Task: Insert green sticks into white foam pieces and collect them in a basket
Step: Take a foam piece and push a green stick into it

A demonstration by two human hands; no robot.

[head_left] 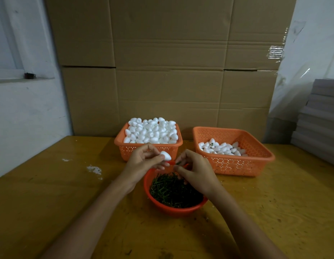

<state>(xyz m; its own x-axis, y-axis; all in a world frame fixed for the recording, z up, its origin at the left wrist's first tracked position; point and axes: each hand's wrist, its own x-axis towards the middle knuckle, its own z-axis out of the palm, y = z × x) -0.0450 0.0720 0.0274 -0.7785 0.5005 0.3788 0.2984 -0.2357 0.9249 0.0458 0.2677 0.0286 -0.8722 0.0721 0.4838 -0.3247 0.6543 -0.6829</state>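
Your left hand (143, 159) pinches a foam egg (165, 155) above the stick bowl (173, 209); right fingers (178, 170) pinch a green stick (178, 163) just beside it. Insertion's up: line the tip and push.

The right hand (196, 171) covers most of the green stick (178, 163); only its tip shows. It and the left hand (141, 161) hide the far rim of the red bowl (173, 211). The picture's right edge cuts off the grey stack (321, 118). The dark object (29, 75) on the far-left ledge is too small to identify.
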